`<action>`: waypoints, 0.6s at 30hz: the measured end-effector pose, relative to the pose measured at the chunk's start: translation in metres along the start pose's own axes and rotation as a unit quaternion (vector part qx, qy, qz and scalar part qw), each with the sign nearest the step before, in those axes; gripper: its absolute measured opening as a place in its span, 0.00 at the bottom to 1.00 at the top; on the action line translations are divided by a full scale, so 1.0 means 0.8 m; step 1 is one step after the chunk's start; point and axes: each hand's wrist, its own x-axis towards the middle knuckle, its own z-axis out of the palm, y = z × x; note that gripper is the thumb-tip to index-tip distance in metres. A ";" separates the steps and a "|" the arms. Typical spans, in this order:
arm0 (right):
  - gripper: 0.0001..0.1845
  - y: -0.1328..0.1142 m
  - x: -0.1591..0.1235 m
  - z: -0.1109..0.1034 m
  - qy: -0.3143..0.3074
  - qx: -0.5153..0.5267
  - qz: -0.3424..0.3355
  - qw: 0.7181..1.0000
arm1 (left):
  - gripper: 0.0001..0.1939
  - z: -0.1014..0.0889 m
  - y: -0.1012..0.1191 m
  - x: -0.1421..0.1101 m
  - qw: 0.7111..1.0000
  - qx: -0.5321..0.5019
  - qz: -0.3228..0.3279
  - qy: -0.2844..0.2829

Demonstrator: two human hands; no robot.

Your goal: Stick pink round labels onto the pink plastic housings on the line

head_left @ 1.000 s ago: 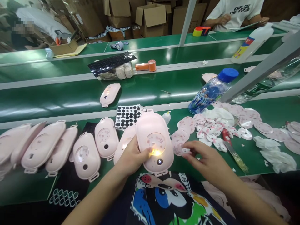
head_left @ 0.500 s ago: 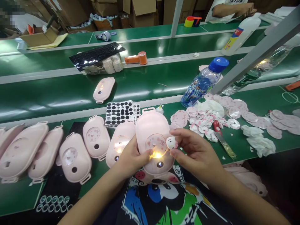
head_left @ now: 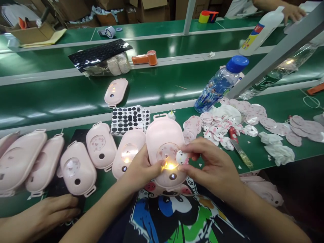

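Note:
My left hand point(head_left: 143, 168) grips a pink oval plastic casing point(head_left: 164, 133) by its left side, thumb pressed on its front beside a glowing yellow light. A round patterned recess and a small dark display showing "4" are on that front. Between the thumb and fingers of my right hand point(head_left: 207, 165) is a small white cat-face ornament point(head_left: 181, 157) with a pink bow, close over the recess's right edge. Whether it touches the casing I cannot tell. Several similar pink casings point(head_left: 101, 145) lie to the left. Loose cat-face ornaments point(head_left: 219, 130) are heaped to the right.
A co-worker's hand point(head_left: 55, 209) reaches in at lower left; another person's hand point(head_left: 293, 13) is at far right. A blue-capped bottle point(head_left: 215, 87), a red-handled knife point(head_left: 240, 152), round patterned discs point(head_left: 255, 114) and a dotted sticker sheet point(head_left: 125, 119) lie around. A grey post point(head_left: 273, 57) slants at right.
My right hand has brought the cat-face ornament left, over the casing's recess edge. A co-worker's hand has appeared at lower left. The lone casing on the green belt has shifted slightly right.

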 end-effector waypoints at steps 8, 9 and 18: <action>0.13 0.005 0.002 0.014 -0.019 -0.148 -0.054 0.987 | 0.23 0.005 -0.004 -0.001 0.999 -0.036 -0.013 -0.019; 0.12 0.004 0.002 0.014 -0.012 -0.169 -0.057 0.984 | 0.24 0.005 -0.006 -0.001 0.998 -0.053 -0.011 -0.023; 0.23 -0.001 -0.001 0.012 0.001 -0.186 -0.040 0.982 | 0.26 0.012 -0.005 0.000 0.998 -0.058 -0.013 0.001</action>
